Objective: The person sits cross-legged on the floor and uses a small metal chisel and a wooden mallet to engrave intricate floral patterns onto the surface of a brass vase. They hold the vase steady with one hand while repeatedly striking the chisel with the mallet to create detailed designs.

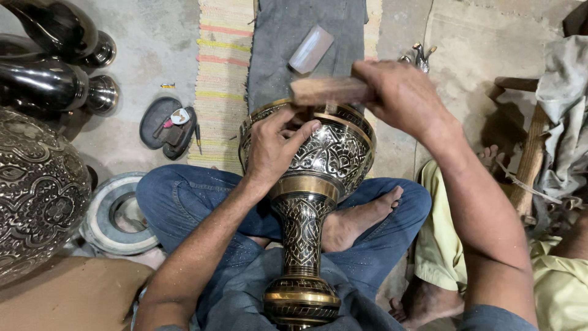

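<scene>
The vase lies across the lap of the seated person, its foot toward the body and its mouth pointing away over the striped mat. It is the landmark for all that follows. It rests on cloth and legs only, with no clamp or cradle visible. Judgement: a heavy strike could roll it sideways and mar the engraved black-and-brass surface.

The left hand lies on the shoulder of the vase, fingers curled near the rim; whether it pinches a small tool there cannot be told. The right hand is closed around a wooden mallet held just above the rim. Judgement: the left fingers sit directly under the mallet's path, so a misjudged blow could land on them, or on the rim itself and dent it.

A bare foot lies just beside the neck of the vase; a slip could pinch it.

Left of the vase, well apart, stand other dark vases, and a flat ring lies on the floor.
</scene>
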